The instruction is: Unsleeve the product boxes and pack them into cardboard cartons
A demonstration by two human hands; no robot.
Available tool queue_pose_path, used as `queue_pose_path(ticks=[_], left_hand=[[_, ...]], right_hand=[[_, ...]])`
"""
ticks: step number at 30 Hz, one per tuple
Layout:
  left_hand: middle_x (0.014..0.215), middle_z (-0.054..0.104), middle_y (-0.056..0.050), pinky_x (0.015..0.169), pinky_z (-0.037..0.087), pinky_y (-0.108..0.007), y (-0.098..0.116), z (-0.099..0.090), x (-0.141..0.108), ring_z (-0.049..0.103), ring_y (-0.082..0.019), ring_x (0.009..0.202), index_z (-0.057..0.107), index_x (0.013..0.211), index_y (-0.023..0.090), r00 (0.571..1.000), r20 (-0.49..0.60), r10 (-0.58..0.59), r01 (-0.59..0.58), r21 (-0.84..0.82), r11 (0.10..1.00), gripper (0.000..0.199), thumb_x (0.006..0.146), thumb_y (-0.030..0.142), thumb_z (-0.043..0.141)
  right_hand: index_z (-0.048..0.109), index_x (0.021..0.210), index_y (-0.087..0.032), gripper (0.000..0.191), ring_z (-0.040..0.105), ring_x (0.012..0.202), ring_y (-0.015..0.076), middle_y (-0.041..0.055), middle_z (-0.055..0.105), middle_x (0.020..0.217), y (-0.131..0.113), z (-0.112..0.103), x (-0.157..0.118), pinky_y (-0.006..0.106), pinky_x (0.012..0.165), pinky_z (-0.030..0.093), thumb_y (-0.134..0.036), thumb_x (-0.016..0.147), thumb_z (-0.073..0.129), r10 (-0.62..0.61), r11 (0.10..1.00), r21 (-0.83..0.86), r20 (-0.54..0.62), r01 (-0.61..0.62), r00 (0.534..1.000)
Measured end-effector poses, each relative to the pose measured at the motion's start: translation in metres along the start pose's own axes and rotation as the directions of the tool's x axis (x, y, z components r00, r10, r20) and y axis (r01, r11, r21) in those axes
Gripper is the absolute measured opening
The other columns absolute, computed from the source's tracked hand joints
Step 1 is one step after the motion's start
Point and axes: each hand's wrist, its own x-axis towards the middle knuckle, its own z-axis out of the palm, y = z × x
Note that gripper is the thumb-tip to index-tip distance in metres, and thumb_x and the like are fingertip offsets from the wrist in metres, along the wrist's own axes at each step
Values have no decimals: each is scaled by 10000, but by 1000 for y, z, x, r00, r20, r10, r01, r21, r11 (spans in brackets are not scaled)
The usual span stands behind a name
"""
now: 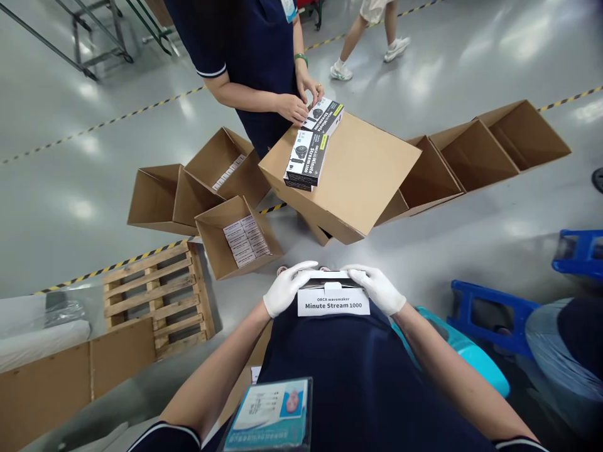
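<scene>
Over grey floor (452,245), left fingers (305,266) and right fingers (358,270) hold a lettered box (333,302).

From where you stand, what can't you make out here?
In the head view:
- Inside of the small white carton lettered Minute Stream 1000: hidden by its front and flaps.
- Head of the co-worker in navy: cut off by the top edge.
- Fine print on the blue-and-white badge: too small and blurred.

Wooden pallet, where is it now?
In the head view, the wooden pallet lies on the floor at left, alongside the striped tape, between the open carton of white boxes and the brown cardboard at lower left.
</scene>
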Motion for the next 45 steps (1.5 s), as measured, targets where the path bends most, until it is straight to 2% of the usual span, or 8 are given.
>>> queue_pose_path(ticks=[4,8,20,24,29,33,38,45], left_hand=[[1399,672,-79,1202,403,-419,-1,-3,-3,608,-272,1308,640,1395,198,999,36,3,-3,5,1000,473,1018,454,513],[1375,686,-86,1178,429,-420,-5,-7,-6,612,-277,1293,703,1326,188,987,121,107,-109,9,994,419,1008,402,535],[1442,639,-76,1220,387,-462,-14,-8,-13,544,-283,1380,719,1330,257,931,231,283,-300,45,953,405,1036,450,517],[1479,606,-86,1226,366,-482,-12,-7,-14,506,-313,1407,634,1438,275,879,296,374,-406,54,912,541,938,471,698],[1471,613,-90,1225,362,-500,-12,-4,-13,505,-311,1408,689,1371,271,870,266,415,-454,106,884,454,939,406,710],[1471,611,-95,1225,371,-495,-17,-2,-12,497,-308,1422,706,1347,260,913,247,323,-357,102,929,448,928,419,720],[1464,621,-76,1237,372,-474,-18,-1,-13,503,-295,1425,694,1364,274,925,237,295,-318,64,946,468,915,398,736],[1432,646,-87,1222,395,-519,-8,0,-17,518,-303,1410,704,1355,281,915,242,324,-351,76,933,433,933,374,717]], right_hand=[[769,1144,-167,478,666,1145,300,101,750,1199,-5,2,0,434,1038,513,-558,895,650,70,998,-5,28,-70,997],[794,1089,-182,368,643,1185,289,92,736,1231,-3,1,-2,434,1101,469,-454,876,667,52,993,-104,52,-47,997],[718,1320,-280,388,578,1347,276,68,660,1408,21,-12,-14,490,1203,415,-469,1036,534,-283,907,-265,187,326,941],[665,1388,-275,483,487,1445,299,67,621,1462,23,-15,-14,503,1221,408,-507,964,659,-329,880,-276,233,386,915],[582,1472,-263,563,442,1476,319,84,599,1486,29,-15,-19,558,1236,369,-512,971,649,-487,734,-359,315,577,815],[551,1480,-272,492,567,1356,306,108,639,1427,31,-4,-24,547,1152,457,-366,1004,629,-597,592,-535,211,603,774],[667,1261,-253,261,667,1058,277,107,735,1152,9,16,-19,480,921,532,-283,1010,604,-646,435,-648,259,625,718],[727,912,-254,134,631,921,227,62,680,909,-7,23,-21,423,898,524,-303,994,633,-619,509,-611,230,607,751]])
